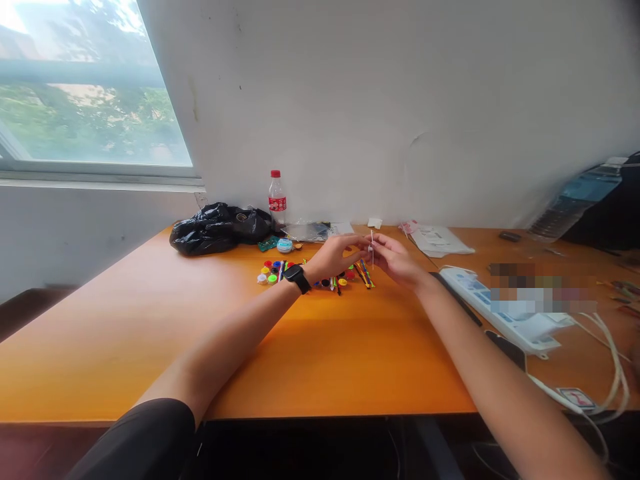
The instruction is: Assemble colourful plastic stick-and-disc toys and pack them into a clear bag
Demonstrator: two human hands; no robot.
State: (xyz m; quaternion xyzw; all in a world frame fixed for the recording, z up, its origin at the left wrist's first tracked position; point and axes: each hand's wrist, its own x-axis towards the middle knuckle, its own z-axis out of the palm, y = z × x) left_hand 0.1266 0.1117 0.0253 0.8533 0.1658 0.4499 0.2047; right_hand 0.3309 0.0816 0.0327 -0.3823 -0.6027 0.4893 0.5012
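Both hands meet above the far half of the orange-brown worktop [280,373], at a thin white stick [372,261] standing nearly upright between them. The right hand [397,261] has its thumb and index finger drawn together on the stick, near the middle, where a small white piece sits. The left hand [340,257] (the one with a black smartwatch [297,278] at its wrist) reaches in with bent fingers, a gap showing between thumb and index; their tips come right up to the stick, but I cannot tell whether they grip it or only touch it. Below and behind the hands lie small colourful pots [273,279] and striped sticks [367,275]. Farther back, a red-capped cola bottle [277,202] stands beside a crumpled black plastic bag [215,230].
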